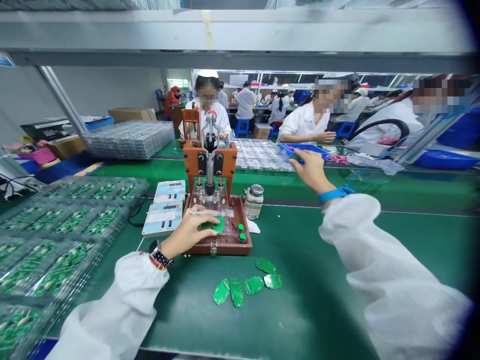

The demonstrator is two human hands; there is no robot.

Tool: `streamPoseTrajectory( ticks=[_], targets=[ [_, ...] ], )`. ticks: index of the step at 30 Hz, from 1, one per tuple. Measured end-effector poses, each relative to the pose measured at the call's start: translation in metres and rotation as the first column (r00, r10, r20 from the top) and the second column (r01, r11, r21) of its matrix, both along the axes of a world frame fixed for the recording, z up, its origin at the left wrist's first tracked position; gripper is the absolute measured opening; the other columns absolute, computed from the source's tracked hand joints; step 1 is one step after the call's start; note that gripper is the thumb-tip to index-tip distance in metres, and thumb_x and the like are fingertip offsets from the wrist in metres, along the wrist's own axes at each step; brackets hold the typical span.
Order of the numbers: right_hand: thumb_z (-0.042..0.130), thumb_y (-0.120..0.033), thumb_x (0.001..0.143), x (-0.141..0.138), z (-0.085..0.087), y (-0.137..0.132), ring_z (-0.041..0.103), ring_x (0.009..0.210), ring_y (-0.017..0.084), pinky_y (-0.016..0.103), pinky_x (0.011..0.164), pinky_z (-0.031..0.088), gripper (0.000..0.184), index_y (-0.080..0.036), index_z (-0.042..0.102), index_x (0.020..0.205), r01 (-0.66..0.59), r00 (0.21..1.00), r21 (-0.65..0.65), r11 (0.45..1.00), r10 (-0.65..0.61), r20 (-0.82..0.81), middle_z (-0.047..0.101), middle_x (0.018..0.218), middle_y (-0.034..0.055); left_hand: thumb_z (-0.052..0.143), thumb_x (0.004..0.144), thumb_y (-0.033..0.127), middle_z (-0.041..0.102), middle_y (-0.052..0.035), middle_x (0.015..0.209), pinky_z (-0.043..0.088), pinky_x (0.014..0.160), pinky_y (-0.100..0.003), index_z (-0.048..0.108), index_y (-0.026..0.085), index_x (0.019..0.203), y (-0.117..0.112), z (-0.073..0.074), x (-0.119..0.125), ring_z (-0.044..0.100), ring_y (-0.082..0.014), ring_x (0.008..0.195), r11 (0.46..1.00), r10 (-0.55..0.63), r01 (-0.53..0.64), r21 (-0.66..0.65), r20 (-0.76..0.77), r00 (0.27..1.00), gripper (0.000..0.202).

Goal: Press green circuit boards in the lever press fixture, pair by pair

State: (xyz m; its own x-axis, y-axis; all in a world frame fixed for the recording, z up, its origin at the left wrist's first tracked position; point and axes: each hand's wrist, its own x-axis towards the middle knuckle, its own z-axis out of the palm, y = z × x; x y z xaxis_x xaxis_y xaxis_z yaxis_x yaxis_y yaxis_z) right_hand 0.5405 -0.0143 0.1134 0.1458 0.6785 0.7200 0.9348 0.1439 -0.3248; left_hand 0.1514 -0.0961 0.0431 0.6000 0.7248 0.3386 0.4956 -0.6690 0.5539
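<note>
Green: five loose boards (247,286); left hand (191,230) pinches a sixth (216,225); right hand (310,170) open, empty.

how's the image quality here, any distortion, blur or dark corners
Head view: even overhead light, soft shadows; wide-angle bending curves the shelf beam and stretches the right sleeve; dark vignette at the right corners; tray stack at the left smears; the test jig stays sharp.

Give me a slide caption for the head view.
Left hand places green circuit board in orange press fixture; right hand reaches toward blue tray.
</note>
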Motion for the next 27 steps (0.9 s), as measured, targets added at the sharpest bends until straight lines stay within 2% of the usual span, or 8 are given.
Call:
streamPoseTrajectory(
  ticks=[3, 6, 10, 12, 14, 18, 24, 27],
  targets=[
    [0.058, -0.030, 0.080, -0.015, 0.007, 0.002, 0.044, 0.117, 0.038, 0.059, 0.098, 0.032, 0.041, -0.008, 0.060, 0.114, -0.050, 0.999, 0.030, 0.998, 0.050, -0.011, 0.053, 0.123, 0.0232, 0.069, 0.082, 0.027, 0.064, -0.0052, 0.121, 0.037, 0.100, -0.046, 0.069, 0.024, 0.106, 0.002, -0.003, 0.000, 0.051, -0.0271, 0.117, 1.000, 0.016, -0.016, 0.017, -0.005, 1.000, 0.024],
    [0.049, -0.026, 0.087, -0.062, -0.001, -0.028, 0.048, 0.114, 0.030, 0.051, 0.101, 0.035, 0.031, -0.009, 0.060, 0.110, -0.219, 0.976, 0.085, 0.972, 0.218, 0.021, 0.057, 0.117, 0.0193, 0.067, 0.084, 0.029, 0.064, -0.0062, 0.118, 0.040, 0.097, -0.044, 0.067, 0.023, 0.108, 0.004, -0.005, -0.004, 0.054, -0.0253, 0.112, 0.998, 0.045, -0.047, 0.045, 0.049, 0.998, 0.025],
    [0.046, -0.027, 0.093, -0.136, -0.039, -0.085, 0.058, 0.095, 0.020, 0.037, 0.088, 0.048, 0.020, -0.018, 0.064, 0.094, -0.476, 0.875, -0.028, 0.879, 0.477, 0.087, 0.066, 0.095, 0.0075, 0.072, 0.080, 0.031, 0.065, -0.0066, 0.111, 0.042, 0.095, -0.041, 0.066, 0.022, 0.107, 0.011, -0.006, -0.014, 0.056, -0.0241, 0.107, 0.998, 0.046, -0.049, 0.034, 0.080, 0.996, 0.030],
    [0.054, -0.029, 0.091, -0.162, -0.060, -0.105, 0.058, 0.095, 0.019, 0.035, 0.086, 0.049, 0.016, -0.019, 0.065, 0.097, -0.553, 0.822, -0.108, 0.826, 0.562, 0.094, 0.066, 0.098, 0.0060, 0.074, 0.077, 0.032, 0.063, -0.0079, 0.116, 0.040, 0.098, -0.042, 0.066, 0.022, 0.109, 0.014, -0.006, -0.020, 0.055, -0.0250, 0.111, 0.999, 0.032, -0.033, 0.022, 0.073, 0.997, 0.034],
    [0.060, -0.031, 0.088, -0.179, -0.075, -0.114, 0.055, 0.105, 0.021, 0.038, 0.090, 0.048, 0.022, -0.019, 0.064, 0.106, -0.584, 0.793, -0.206, 0.785, 0.606, 0.064, 0.063, 0.110, 0.0077, 0.073, 0.079, 0.034, 0.061, -0.0085, 0.120, 0.038, 0.101, -0.044, 0.065, 0.022, 0.112, 0.015, -0.006, -0.025, 0.053, -0.0255, 0.114, 0.999, 0.032, -0.033, 0.019, 0.058, 0.998, 0.036],
    [0.061, -0.031, 0.088, -0.188, -0.083, -0.108, 0.050, 0.112, 0.023, 0.043, 0.093, 0.045, 0.028, -0.020, 0.063, 0.113, -0.587, 0.779, -0.362, 0.724, 0.627, -0.009, 0.059, 0.118, 0.0103, 0.065, 0.085, 0.037, 0.063, -0.0078, 0.118, 0.036, 0.102, -0.046, 0.066, 0.023, 0.113, 0.013, -0.009, -0.031, 0.052, -0.0254, 0.114, 0.999, 0.040, -0.041, 0.023, 0.024, 0.999, 0.031],
    [0.060, -0.027, 0.089, -0.183, -0.068, -0.097, 0.047, 0.114, 0.027, 0.047, 0.094, 0.040, 0.021, -0.021, 0.066, 0.108, -0.578, 0.759, -0.440, 0.687, 0.651, 0.021, 0.061, 0.115, 0.0101, 0.059, 0.089, 0.035, 0.063, -0.0055, 0.122, 0.029, 0.106, -0.050, 0.065, 0.027, 0.117, 0.007, -0.005, -0.033, 0.046, -0.0277, 0.120, 0.998, 0.053, -0.051, 0.022, -0.078, 0.996, 0.029],
    [0.061, -0.029, 0.088, -0.181, -0.062, -0.098, 0.046, 0.116, 0.027, 0.046, 0.094, 0.039, 0.020, -0.021, 0.067, 0.106, -0.579, 0.739, -0.477, 0.661, 0.673, 0.035, 0.061, 0.114, 0.0099, 0.055, 0.091, 0.034, 0.060, -0.0050, 0.127, 0.028, 0.106, -0.047, 0.060, 0.028, 0.125, 0.005, -0.002, -0.035, 0.043, -0.0266, 0.124, 0.999, 0.048, -0.046, 0.021, -0.096, 0.994, 0.035]
  ],
)
